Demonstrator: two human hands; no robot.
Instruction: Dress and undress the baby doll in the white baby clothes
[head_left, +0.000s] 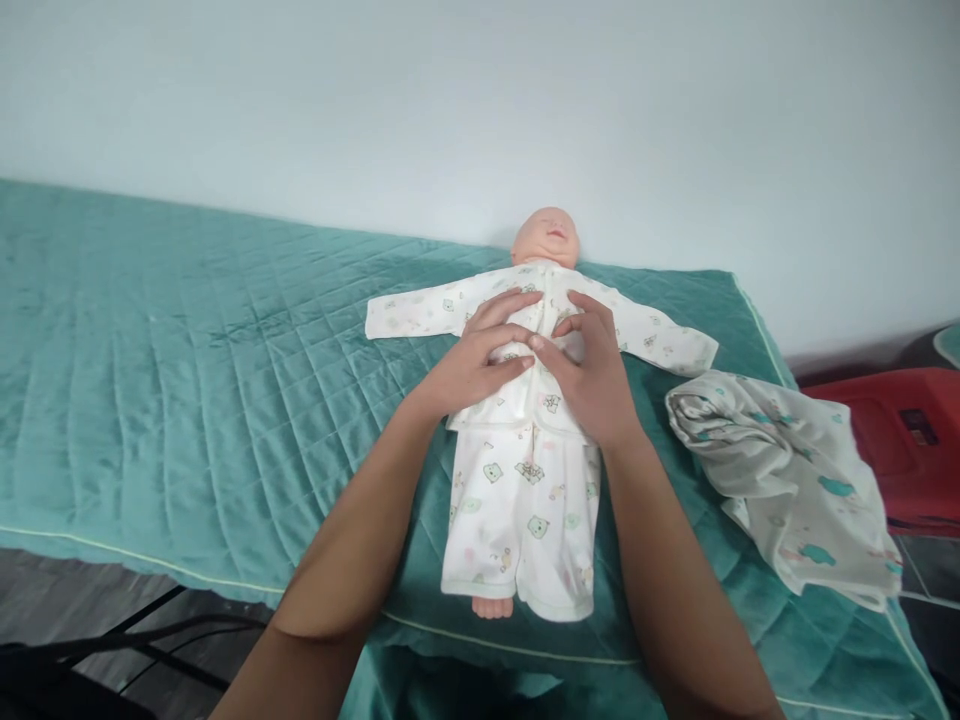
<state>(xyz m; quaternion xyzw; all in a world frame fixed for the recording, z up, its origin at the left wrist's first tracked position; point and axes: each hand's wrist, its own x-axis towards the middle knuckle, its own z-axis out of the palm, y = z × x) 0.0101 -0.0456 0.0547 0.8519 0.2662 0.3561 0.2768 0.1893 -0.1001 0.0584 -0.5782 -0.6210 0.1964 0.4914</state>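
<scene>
A baby doll lies on its back in a white long-sleeved baby shirt and matching baby trousers, both printed with small animals. The shirt's front edges meet along the middle. My left hand rests on the chest, its fingers spread towards that front seam. On the other side, my right hand touches the shirt with curved, parted fingers, its thumb meeting my left fingertips at the seam. Any fastening under the fingers is hidden. Both sleeves lie stretched outward, with no doll hands showing. One foot shows below a trouser leg.
A green quilted cover lies over the bed or table, against a pale wall. A bunched white printed cloth sits at the right edge. Beyond it stands a red plastic object. Dark thin bars are at lower left.
</scene>
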